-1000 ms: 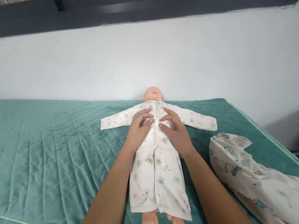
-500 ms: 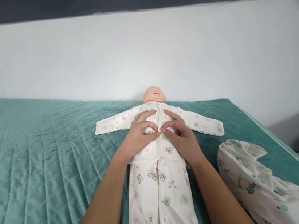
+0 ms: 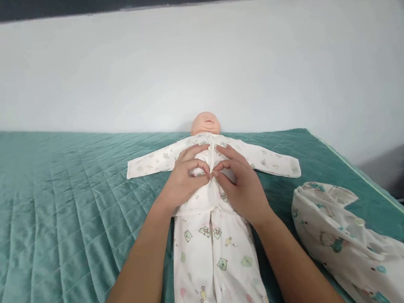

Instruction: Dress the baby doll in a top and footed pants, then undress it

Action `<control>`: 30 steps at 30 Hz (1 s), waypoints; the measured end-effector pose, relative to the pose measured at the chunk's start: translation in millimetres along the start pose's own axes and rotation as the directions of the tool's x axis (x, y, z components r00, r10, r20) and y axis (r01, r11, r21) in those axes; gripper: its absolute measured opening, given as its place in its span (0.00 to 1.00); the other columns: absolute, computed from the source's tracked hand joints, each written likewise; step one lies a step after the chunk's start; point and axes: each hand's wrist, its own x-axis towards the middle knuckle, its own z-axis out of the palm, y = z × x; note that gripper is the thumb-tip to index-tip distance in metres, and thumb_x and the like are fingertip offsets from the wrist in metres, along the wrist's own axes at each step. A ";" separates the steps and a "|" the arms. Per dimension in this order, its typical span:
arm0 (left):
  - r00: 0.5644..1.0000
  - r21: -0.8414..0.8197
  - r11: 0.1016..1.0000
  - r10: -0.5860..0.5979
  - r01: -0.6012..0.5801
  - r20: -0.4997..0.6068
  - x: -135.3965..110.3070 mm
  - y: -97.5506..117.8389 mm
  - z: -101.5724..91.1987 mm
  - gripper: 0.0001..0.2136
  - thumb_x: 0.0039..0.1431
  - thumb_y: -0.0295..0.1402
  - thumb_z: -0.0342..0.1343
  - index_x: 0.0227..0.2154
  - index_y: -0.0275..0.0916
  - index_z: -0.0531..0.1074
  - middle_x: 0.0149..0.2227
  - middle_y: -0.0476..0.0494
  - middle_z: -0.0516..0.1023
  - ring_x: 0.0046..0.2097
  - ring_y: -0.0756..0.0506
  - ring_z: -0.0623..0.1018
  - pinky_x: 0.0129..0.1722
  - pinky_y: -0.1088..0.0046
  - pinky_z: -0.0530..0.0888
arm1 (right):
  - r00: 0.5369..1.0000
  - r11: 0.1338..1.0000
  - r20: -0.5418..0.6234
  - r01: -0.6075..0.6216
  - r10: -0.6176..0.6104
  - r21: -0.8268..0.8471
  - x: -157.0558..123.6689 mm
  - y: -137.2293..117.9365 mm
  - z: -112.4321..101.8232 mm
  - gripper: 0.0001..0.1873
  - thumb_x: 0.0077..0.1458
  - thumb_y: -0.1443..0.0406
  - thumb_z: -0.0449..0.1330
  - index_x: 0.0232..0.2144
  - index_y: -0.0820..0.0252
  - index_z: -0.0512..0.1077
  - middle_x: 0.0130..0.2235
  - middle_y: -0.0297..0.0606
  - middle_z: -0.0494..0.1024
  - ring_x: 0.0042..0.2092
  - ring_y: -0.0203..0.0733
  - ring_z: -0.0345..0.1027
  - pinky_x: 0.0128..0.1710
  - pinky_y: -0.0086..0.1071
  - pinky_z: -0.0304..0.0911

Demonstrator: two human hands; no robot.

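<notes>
Doll [image 3: 205,124]: lies face up on quilt [image 3: 83,212]. Shirt [image 3: 203,198], printed: covers the doll's torso, sleeves spread. Left hand [image 3: 185,177]: thumb and forefinger pinch the shirt's front edge, over the doll's middle. Right hand [image 3: 244,185]: pinches the same edge, just beside. Trousers [image 3: 232,252], printed: on the doll's legs. Cloth [image 3: 348,241], bunched: near the doll, person's right. Wall [image 3: 190,63]: beyond the doll's head.

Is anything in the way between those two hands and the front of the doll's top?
Nothing visible: the left hand and right hand both pinch the front of the white top. The patterned cloth lies off to the right, apart from both hands.
</notes>
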 end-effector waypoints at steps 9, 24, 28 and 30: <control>0.997 -0.035 0.998 0.044 -0.042 0.056 0.5 -2.2 -6.2 0.04 0.62 0.35 0.58 0.34 0.45 0.77 0.66 0.51 0.66 0.71 0.42 0.56 0.70 0.53 0.54 | 0.995 0.990 -0.033 -0.085 0.089 0.112 -0.5 -1.2 1.0 0.04 0.59 0.64 0.60 0.32 0.52 0.75 0.61 0.35 0.73 0.68 0.49 0.56 0.67 0.52 0.53; 0.995 0.105 0.992 0.078 -0.071 -0.065 -0.8 -3.3 7.3 0.05 0.60 0.36 0.61 0.34 0.43 0.72 0.64 0.47 0.68 0.69 0.43 0.60 0.68 0.55 0.58 | 0.984 0.945 -0.052 -0.147 0.169 0.292 0.3 -0.3 -2.2 0.11 0.61 0.61 0.61 0.26 0.54 0.75 0.57 0.35 0.76 0.64 0.46 0.62 0.66 0.46 0.54; 0.996 0.136 0.988 0.081 -0.074 -0.043 -1.3 -2.0 5.6 0.03 0.60 0.34 0.61 0.36 0.44 0.74 0.64 0.46 0.68 0.69 0.42 0.60 0.69 0.54 0.57 | 0.987 0.960 -0.015 -0.153 0.160 0.233 2.5 -3.4 -4.3 0.05 0.56 0.59 0.65 0.30 0.52 0.76 0.59 0.35 0.74 0.65 0.48 0.60 0.67 0.49 0.51; 0.998 0.116 0.991 0.062 -0.060 -0.009 -1.5 -1.6 4.0 0.04 0.59 0.33 0.62 0.37 0.45 0.75 0.65 0.47 0.66 0.69 0.42 0.59 0.69 0.54 0.57 | 0.987 0.965 0.013 -0.161 0.162 0.208 3.0 -5.0 -4.6 0.06 0.52 0.60 0.68 0.29 0.52 0.75 0.60 0.35 0.72 0.65 0.49 0.58 0.67 0.50 0.50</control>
